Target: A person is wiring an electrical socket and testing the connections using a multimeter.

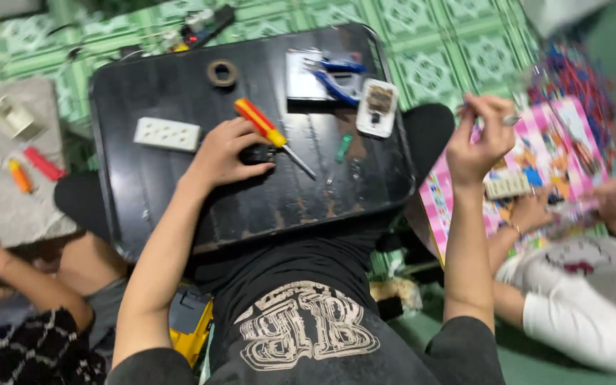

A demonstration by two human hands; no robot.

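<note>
A small black surface [180,192] sits over the person's lap on a green patterned floor [450,50], with bare room along its near edge. The left hand [226,153] rests curled on a small dark object, touching the red-and-yellow screwdriver [269,132] near the surface's middle. The right hand [483,135] is raised past the right edge, pinching something thin and blurred, while a white socket strip [167,133] lies left of the screwdriver.

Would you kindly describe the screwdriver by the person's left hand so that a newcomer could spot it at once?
Find the black tray-like board resting on the person's lap. Near its middle, just beyond the left hand, lies the screwdriver, slanting with its metal tip pointing towards the person. Its red and yellow handle sets it apart from the white socket strip to the left and the small green piece to the right.
</note>
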